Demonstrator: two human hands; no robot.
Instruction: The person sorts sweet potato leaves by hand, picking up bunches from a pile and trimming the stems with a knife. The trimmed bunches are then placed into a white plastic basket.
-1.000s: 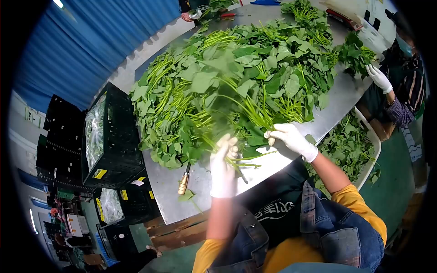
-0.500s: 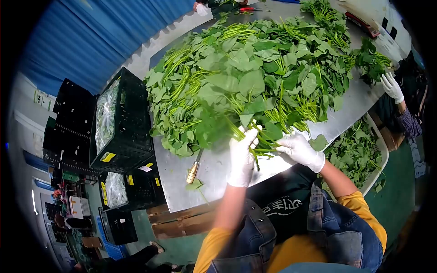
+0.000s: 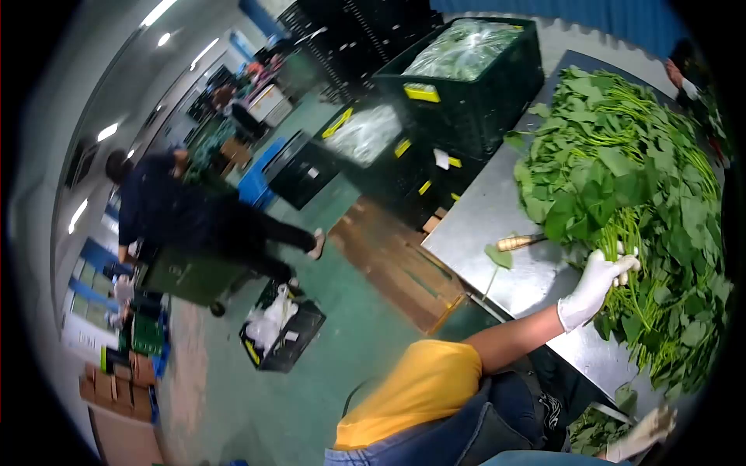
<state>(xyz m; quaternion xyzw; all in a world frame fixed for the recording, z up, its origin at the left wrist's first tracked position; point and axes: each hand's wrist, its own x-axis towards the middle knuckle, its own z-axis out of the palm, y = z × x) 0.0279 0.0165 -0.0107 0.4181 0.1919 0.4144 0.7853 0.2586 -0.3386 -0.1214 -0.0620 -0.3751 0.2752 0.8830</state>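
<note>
My gloved left hand (image 3: 598,289) is closed around the pale green stems of a bunch of leafy greens (image 3: 594,202), held over the metal table (image 3: 497,210). A large heap of the same greens (image 3: 684,256) lies beside and behind it. Left of the hand, a wooden-handled knife (image 3: 521,242) lies on the table, its blade hidden under leaves. A single leaf with a long stem (image 3: 499,256) rests near the handle. At lower right, my gloved right hand (image 3: 649,433) is slightly blurred, fingers stretched out, beside a basket of loose leaves (image 3: 594,432).
Dark green crates (image 3: 486,101) with bagged greens stand past the table's left edge. A wooden pallet (image 3: 396,264) and a black crate (image 3: 284,330) are on the floor. A person (image 3: 179,206) stands by a green wheeled bin (image 3: 190,276). Another person's hand (image 3: 674,74) shows at the far side.
The view has swung left, showing more of the floor and crates. My right hand has left the stems and moved down beside the basket. My left hand still grips the bunch.
</note>
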